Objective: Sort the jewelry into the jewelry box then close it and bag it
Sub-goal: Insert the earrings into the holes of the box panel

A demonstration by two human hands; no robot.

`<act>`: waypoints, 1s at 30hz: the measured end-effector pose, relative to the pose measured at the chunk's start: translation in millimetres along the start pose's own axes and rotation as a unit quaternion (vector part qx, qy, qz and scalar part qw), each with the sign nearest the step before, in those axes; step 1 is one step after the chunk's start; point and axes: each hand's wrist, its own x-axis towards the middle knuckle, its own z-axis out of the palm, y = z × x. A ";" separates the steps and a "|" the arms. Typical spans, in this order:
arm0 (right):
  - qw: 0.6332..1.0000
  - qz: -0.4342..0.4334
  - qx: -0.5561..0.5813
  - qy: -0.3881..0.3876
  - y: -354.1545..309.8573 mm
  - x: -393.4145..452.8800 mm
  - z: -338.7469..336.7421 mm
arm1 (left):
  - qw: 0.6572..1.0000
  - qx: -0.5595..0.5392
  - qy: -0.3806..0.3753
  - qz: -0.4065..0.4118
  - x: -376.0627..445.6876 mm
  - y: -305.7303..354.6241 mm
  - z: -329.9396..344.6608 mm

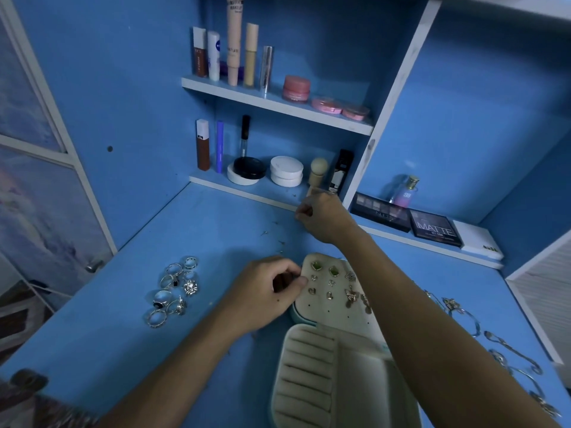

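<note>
The open jewelry box (312, 381) lies on the blue desk, its ring rolls nearest me. Its raised cream earring panel (336, 307) carries several earrings (333, 271), some with green stones. My left hand (265, 291) grips the panel's left edge, thumb on its face. Farther back, my right hand (321, 217) reaches to the low shelf edge with fingertips pinched together; what they hold is too small to make out. Several silver rings (176, 288) lie in a cluster left of the box. Bracelets and chains (509, 350) lie to the right, partly hidden by my right forearm.
Two shelves (278, 103) at the back hold upright makeup tubes, pink jars and compacts. Eyeshadow palettes (435, 231) and a small perfume bottle (404, 191) sit on the right ledge. A cabinet door with a knob (92, 266) stands at the left.
</note>
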 end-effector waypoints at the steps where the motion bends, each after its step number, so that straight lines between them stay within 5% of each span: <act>1: 1.000 -0.003 0.009 0.012 1.8 -3.5 -4.2 | 1.000 -0.002 0.000 -0.002 -0.1 -0.4 -0.3; 12: 0.983 0.033 0.125 0.131 26.8 -57.5 -42.8 | 1.000 0.009 0.002 -0.013 -1.5 0.3 -0.8; 30: 0.927 0.101 0.309 0.187 68.8 -179.9 -51.9 | 0.998 0.007 -0.001 -0.057 -3.2 6.0 -3.0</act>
